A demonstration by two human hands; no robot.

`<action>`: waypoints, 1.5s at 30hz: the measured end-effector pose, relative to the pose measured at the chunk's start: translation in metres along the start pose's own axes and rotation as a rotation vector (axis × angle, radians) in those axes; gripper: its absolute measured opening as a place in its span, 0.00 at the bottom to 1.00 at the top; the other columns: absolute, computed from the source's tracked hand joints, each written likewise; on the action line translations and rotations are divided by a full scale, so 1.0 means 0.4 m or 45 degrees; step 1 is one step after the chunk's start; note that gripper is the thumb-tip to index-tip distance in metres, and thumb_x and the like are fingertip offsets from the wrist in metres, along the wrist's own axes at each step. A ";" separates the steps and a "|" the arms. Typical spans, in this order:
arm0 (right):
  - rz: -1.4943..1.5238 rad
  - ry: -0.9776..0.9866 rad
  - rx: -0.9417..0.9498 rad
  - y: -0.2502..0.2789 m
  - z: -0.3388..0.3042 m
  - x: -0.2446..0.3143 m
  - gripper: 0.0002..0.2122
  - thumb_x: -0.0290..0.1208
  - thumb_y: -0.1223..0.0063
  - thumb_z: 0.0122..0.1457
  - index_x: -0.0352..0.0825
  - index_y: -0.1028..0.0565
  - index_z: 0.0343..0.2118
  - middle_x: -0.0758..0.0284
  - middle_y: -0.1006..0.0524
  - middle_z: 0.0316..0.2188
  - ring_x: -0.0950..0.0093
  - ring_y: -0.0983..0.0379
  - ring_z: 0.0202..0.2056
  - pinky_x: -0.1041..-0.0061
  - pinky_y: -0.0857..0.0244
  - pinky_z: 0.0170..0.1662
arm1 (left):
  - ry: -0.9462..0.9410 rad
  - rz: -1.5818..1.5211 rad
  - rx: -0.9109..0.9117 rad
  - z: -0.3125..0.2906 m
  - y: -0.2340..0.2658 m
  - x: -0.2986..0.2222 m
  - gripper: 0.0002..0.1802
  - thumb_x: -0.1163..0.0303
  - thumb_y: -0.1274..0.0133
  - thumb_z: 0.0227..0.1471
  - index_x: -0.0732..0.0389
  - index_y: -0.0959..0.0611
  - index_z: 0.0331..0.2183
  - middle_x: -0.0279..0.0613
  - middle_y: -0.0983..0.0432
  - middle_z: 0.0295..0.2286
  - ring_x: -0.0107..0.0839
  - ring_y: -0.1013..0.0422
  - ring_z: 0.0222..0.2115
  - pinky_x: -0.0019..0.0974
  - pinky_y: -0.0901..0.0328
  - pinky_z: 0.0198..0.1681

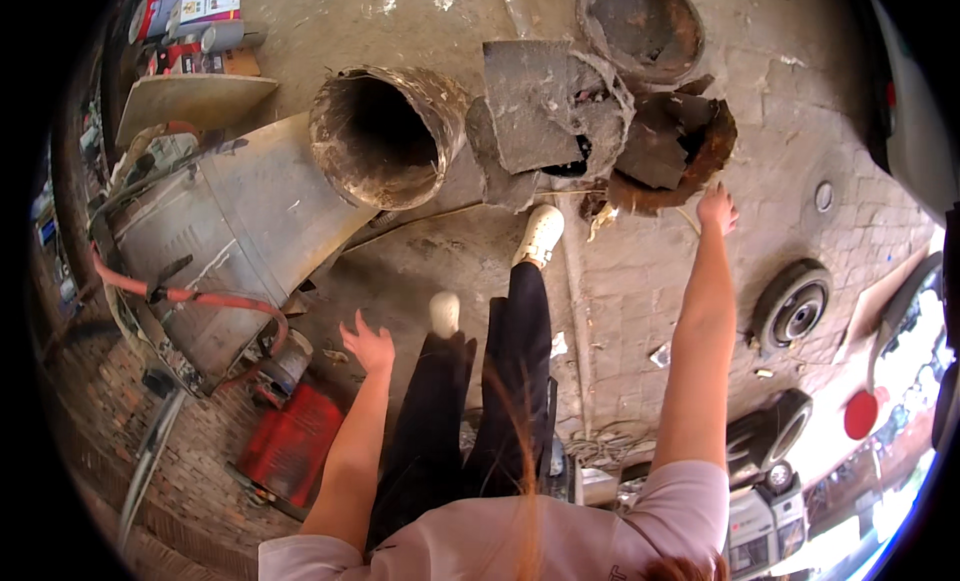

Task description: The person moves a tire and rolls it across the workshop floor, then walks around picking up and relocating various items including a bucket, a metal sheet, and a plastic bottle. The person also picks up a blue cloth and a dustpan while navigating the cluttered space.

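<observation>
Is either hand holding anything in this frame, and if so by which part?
Nothing is held. The left hand is open in the air; the right hand reaches beside the rusty broken drum, contact unclear.

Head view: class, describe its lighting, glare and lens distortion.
Head view: strong fisheye bending, with a black rim around the circle; even daylight on the paved floor and the big pipe; blown-out glare at the lower right; right hand and left hand fairly sharp.

Rusty brown pipe (pixel 385 136); grey slab (pixel 530 106); blk trousers (pixel 480 401); white shoes (pixel 540 236); red machine (pixel 290 441); pink shirt (pixel 560 541).
</observation>
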State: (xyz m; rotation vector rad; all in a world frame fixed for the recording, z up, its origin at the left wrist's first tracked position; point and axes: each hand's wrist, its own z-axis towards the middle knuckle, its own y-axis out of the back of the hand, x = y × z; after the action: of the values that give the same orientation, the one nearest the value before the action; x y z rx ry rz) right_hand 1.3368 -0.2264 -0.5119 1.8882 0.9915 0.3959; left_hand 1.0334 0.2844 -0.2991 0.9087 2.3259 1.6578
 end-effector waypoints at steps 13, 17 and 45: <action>-0.112 0.339 0.107 0.076 -0.543 -0.191 0.21 0.45 0.65 0.53 0.33 0.32 0.40 0.55 0.31 0.39 0.61 0.35 0.41 0.65 0.42 0.44 | 0.446 -0.497 0.159 -0.253 0.064 0.367 0.32 0.67 0.50 0.37 0.58 0.37 0.48 0.57 0.48 0.47 0.50 0.51 0.49 0.41 0.51 0.51; -0.337 0.404 0.184 0.054 -0.740 -0.102 0.25 0.51 0.71 0.52 0.35 0.30 0.39 0.58 0.29 0.38 0.62 0.33 0.40 0.63 0.42 0.44 | 0.717 -0.689 0.226 -0.372 -0.027 0.644 0.29 0.65 0.50 0.37 0.62 0.34 0.45 0.55 0.39 0.42 0.47 0.44 0.45 0.41 0.47 0.48; -1.179 2.323 0.767 -0.597 -2.563 0.810 0.15 0.43 0.55 0.47 0.35 0.26 0.27 0.58 0.26 0.23 0.63 0.29 0.30 0.69 0.36 0.34 | 2.031 -2.297 -0.115 -0.693 -0.335 1.583 0.13 0.66 0.53 0.40 0.60 0.25 0.31 0.38 0.29 0.21 0.27 0.33 0.23 0.30 0.36 0.25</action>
State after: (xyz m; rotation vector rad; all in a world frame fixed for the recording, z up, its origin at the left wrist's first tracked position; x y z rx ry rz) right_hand 0.7837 0.6843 -0.2325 0.7739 3.1894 1.3694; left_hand 0.3472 0.3786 -0.1733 -2.5313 1.6732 1.1767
